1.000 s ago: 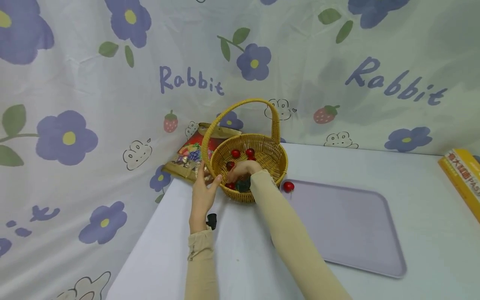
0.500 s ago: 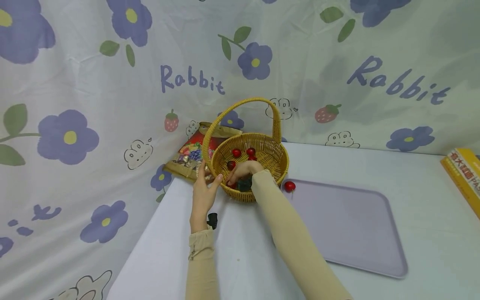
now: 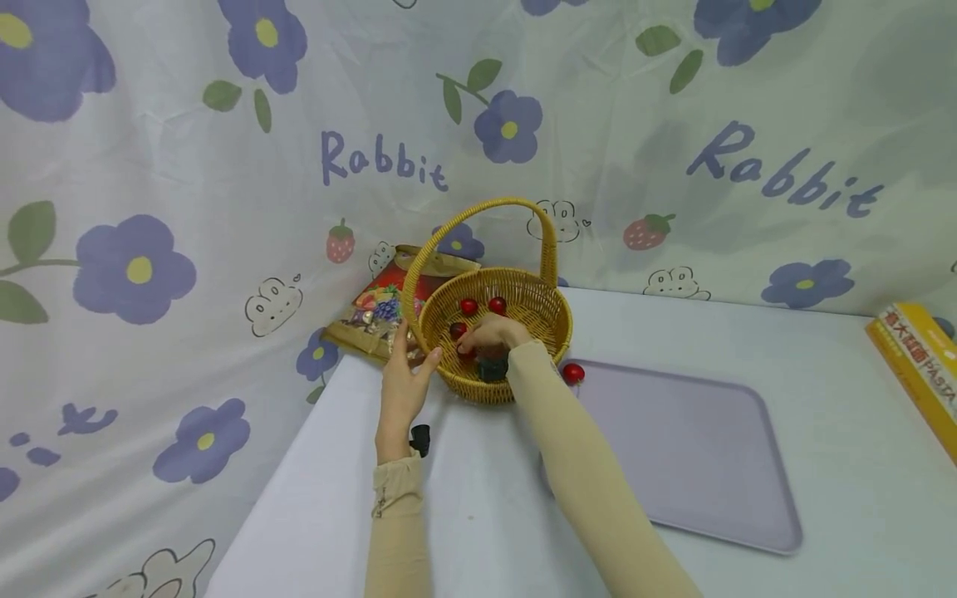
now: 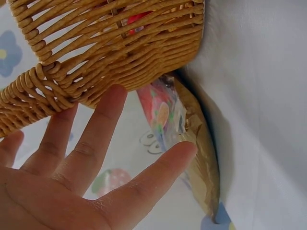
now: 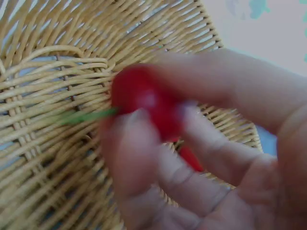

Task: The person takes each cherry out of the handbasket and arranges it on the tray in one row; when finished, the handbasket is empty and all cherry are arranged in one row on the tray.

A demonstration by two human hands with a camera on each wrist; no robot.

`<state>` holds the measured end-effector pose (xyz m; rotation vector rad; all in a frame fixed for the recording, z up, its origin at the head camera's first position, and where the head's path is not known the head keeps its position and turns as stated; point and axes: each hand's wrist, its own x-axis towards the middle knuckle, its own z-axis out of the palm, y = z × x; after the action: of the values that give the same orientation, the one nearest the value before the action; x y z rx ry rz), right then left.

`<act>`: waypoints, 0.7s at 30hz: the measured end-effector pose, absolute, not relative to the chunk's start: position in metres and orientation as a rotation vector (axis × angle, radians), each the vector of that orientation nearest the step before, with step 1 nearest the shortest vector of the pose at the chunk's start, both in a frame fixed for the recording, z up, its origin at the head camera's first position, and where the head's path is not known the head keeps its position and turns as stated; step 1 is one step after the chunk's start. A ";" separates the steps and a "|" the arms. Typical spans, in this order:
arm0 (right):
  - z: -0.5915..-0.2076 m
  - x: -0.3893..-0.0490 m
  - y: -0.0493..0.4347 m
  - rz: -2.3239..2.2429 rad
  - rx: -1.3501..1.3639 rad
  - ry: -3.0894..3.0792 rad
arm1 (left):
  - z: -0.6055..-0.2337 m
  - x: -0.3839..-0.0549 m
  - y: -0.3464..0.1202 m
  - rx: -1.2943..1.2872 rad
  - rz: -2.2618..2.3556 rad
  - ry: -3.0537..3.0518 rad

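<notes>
A yellow wicker basket (image 3: 489, 392) with a tall arched handle stands at the table's back left, several red cherries (image 3: 468, 306) inside. My right hand (image 3: 496, 333) reaches into it and pinches a shiny red cherry (image 5: 144, 100) between thumb and fingers; its green stem points left in the right wrist view. Below that cherry another red patch shows between the fingers. My left hand (image 3: 404, 390) is at the basket's left side with fingers spread, their tips against the weave under the rim in the left wrist view.
A pale purple tray (image 3: 688, 448) lies right of the basket, with one cherry (image 3: 573, 374) at its back left corner. Behind the basket leans a brown and red packet (image 3: 366, 328). A yellow pasta box (image 3: 915, 365) lies at the far right. A printed cloth (image 3: 598, 124) hangs behind.
My right hand has shifted slightly up and to the right within the basket, with a cherry now pinched in its fingers. The left hand has stayed at the basket's side.
</notes>
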<state>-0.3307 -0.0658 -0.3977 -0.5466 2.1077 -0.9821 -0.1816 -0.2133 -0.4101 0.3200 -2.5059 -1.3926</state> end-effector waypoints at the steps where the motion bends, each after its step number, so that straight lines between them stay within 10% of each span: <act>1: -0.397 -0.331 -0.064 -1.036 -0.515 2.098 | -0.411 -0.182 -0.212 0.320 -1.395 -2.507; 21: -0.348 -0.337 0.024 -1.525 -0.311 1.994 | -0.409 -0.184 -0.216 0.326 -1.416 -2.550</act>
<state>-0.3368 0.0243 -0.3482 -0.3106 1.9942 -1.5249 -0.1840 -0.2157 -0.4088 0.3261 -2.5496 -1.4160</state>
